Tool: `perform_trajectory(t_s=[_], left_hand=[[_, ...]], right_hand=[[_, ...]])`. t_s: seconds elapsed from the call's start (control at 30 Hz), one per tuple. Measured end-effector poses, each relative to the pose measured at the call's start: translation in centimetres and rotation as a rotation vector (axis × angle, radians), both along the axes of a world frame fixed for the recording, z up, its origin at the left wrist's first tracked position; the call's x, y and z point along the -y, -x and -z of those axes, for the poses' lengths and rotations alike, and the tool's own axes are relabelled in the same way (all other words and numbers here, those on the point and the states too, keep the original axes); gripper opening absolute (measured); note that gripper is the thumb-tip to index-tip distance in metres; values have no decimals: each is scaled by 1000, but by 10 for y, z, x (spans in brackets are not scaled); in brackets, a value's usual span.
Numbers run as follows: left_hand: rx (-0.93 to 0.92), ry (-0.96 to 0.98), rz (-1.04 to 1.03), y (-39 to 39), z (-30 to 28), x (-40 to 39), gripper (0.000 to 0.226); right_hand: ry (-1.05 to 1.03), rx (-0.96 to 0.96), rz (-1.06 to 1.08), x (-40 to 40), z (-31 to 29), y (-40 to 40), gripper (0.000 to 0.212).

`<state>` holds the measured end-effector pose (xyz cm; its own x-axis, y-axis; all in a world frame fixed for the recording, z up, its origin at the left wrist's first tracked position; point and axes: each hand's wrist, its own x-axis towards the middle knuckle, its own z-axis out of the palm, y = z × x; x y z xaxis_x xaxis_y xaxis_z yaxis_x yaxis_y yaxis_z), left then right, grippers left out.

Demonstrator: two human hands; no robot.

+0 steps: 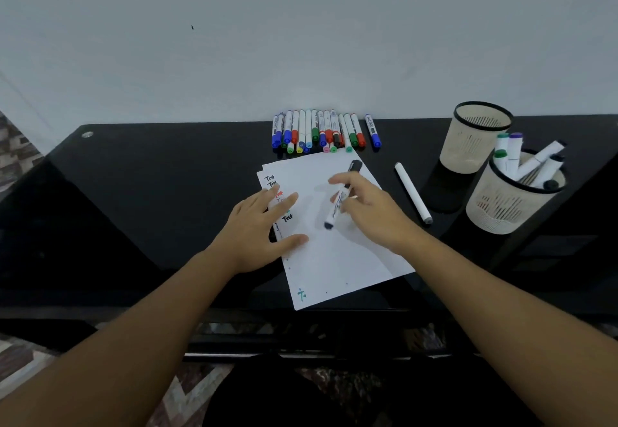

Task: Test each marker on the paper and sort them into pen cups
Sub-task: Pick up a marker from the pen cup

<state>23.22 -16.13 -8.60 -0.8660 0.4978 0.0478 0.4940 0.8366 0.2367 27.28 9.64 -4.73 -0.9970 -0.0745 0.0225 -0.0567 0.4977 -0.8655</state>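
Note:
White paper sheets (337,259) lie on the black table, with "Test" scribbles in several colours near the left edge. My left hand (264,236) rests flat on the paper's left side, fingers straight. My right hand (371,212) pinches a black marker (336,207) over the middle of the sheet, its black tip end pointing down-left at the paper. A row of several coloured markers (321,132) lies at the table's far edge. Two beige mesh pen cups stand at the right: the far cup (475,139) looks empty, the near cup (511,202) holds several markers.
A white marker (413,194) lies loose on the table between the paper and the cups. A single blue marker (373,131) lies just right of the row. A pale wall rises behind the table. The table's front edge (301,313) runs below the paper.

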Motion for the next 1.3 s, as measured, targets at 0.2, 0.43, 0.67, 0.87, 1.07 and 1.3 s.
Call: perform_trajectory(t_s=[0.2, 0.43, 0.67, 0.87, 1.07, 1.3], left_hand=[[156, 29, 39, -10, -7, -29, 88], [115, 8, 15, -14, 7, -24, 91], [123, -33, -14, -15, 9, -22, 100], [134, -102, -26, -18, 9, -24, 102], [130, -91, -33, -18, 8, -26, 98], [137, -89, -29, -20, 4, -30, 102]], right_hand=[[64, -36, 106, -11, 4, -8, 19], [-151, -210, 245, -31, -14, -31, 22], [-238, -368, 439, -73, -56, -54, 25], [-308, -461, 601, -124, -90, -76, 32], [-455, -368, 699, -161, -93, -85, 29], [-510, -210, 677, -170, -83, -88, 26]])
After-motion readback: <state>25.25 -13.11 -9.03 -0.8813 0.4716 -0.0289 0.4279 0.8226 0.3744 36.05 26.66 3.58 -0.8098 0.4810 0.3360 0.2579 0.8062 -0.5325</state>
